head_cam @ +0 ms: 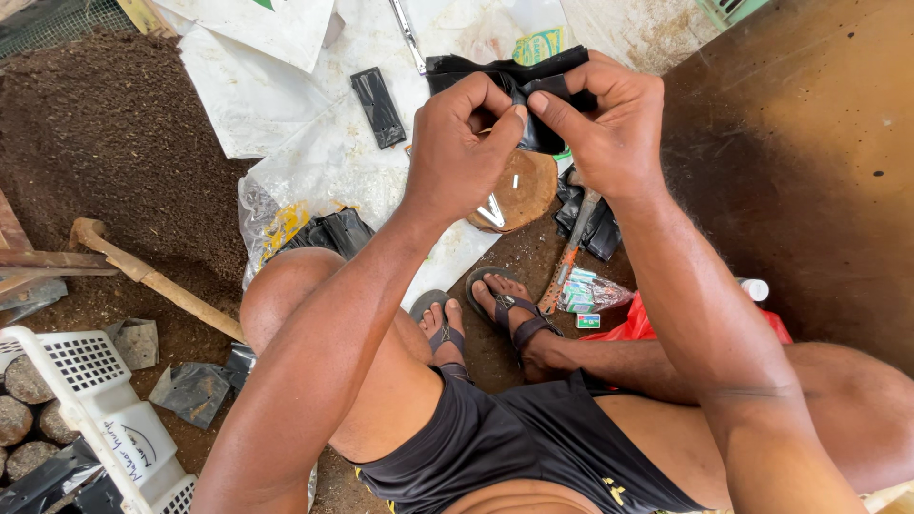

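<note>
Black plastic bag was pinched between both hands, held up in front of the seated person above the ground. The left hand was curled nearly closed, thumb and forefinger gripping the bag's edge; the right hand was likewise closed on it, its forefinger and thumb meeting the left hand's tips so that the two hands touched.

Nearest the person, below the hands, two sandalled feet rested on the soil. Just under the hands lay one round wooden block, a small pale piece on its top. Right of it, under the right wrist, one hand tool with a wooden handle lay beside a clear packet of small boxes, one red bag and one white cap.

Left of the left forearm sat one bundle of black bags, and farther left one curved wooden handle on one heap of dark soil. One white crate stood well apart at the lower left, soil-filled pots beside it.

Beyond the hands, one flat folded black bag lay on white sheeting.
</note>
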